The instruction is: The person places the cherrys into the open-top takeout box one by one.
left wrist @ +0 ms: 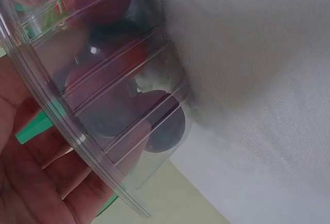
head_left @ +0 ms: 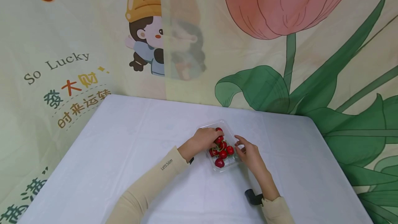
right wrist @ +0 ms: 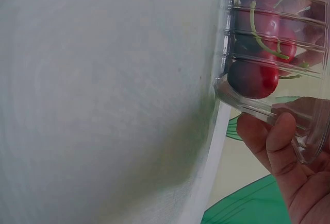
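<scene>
A clear plastic box [head_left: 228,132] with red cherries [head_left: 223,154] in it stands on the table; green stems show among the fruit. My left hand [head_left: 205,138] reaches over the box's left rim, with thumb and fingers curled about a cherry [left wrist: 100,92] inside. The plastic wall and glare blur that grip in the left wrist view. At the right side of the box, my right hand [head_left: 251,153] holds the rim near a corner, its fingers [right wrist: 281,141] against the plastic. Through the ribbed wall, a dark red cherry [right wrist: 252,78] shows close to the box's bottom.
A white cloth [head_left: 149,127] covers the table, and its far edge meets a printed backdrop [head_left: 192,89] with a tulip, leaves and a cartoon figure. A black wrist strap piece [head_left: 253,197] sits at the right sleeve cuff.
</scene>
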Demonstrator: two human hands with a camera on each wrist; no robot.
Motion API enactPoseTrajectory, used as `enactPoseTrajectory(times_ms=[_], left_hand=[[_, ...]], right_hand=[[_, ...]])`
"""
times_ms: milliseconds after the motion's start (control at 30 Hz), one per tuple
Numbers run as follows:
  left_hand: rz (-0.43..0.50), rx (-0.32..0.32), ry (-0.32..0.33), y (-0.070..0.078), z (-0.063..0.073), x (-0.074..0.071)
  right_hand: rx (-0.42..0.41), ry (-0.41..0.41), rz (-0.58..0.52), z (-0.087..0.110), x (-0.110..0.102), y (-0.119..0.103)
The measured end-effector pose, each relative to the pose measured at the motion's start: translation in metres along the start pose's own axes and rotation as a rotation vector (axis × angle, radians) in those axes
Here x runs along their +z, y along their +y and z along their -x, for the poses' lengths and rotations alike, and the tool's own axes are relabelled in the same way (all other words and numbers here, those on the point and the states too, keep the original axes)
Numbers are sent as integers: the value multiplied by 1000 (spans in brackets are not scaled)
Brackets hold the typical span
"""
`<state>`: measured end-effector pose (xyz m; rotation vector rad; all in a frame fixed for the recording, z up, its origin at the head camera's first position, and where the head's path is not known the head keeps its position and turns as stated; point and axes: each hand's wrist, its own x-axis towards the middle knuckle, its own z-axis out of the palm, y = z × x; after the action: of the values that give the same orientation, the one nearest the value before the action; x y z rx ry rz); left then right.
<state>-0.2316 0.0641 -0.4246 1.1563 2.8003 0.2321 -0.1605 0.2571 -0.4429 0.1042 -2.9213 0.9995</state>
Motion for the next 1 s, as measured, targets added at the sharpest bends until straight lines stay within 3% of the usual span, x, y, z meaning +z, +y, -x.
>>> enactPoseTrajectory(times_ms=[367, 767, 867, 1000], left_hand=[[-41, 10, 13, -2, 3, -2], [119, 15, 107, -9, 16, -7], [163, 18, 158, -12, 19, -12], [178, 37, 294, -18, 28, -23]], right_hand=[[6, 2, 9, -2, 0, 1], [62, -10, 14, -3, -2, 6], [62, 5, 18, -2, -2, 6], [39, 95, 45, -1, -6, 6]])
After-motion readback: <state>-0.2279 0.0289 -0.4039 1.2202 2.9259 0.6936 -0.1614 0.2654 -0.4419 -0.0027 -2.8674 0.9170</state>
